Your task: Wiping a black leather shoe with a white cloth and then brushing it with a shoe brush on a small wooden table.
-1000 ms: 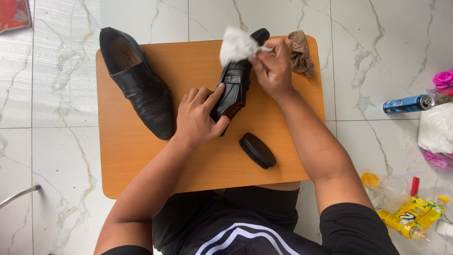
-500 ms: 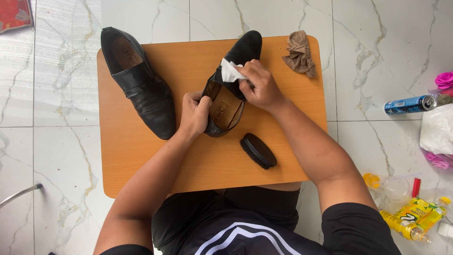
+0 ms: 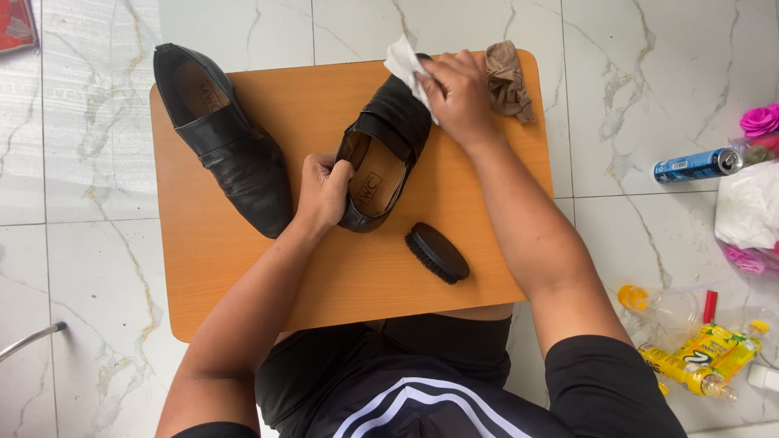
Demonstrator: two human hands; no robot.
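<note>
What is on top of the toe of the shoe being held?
A white wipe pressed down by the right hand onto the shoe. The toe tip beneath them is covered. The left hand grips the heel opening.

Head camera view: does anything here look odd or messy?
On the table nothing looks spilled or damaged. The left hand grips a black shoe while the right hand presses a white wipe to its toe. A blue can lies tipped on the floor.

A blue cylindrical can (image 3: pixel 696 165) is lying on its side on the floor at three o'clock. Yellow-and-green packets (image 3: pixel 704 354) are lying at five o'clock beside a clear plastic bag (image 3: pixel 670 305). A red printed item (image 3: pixel 16 23) is showing at ten o'clock.
</note>
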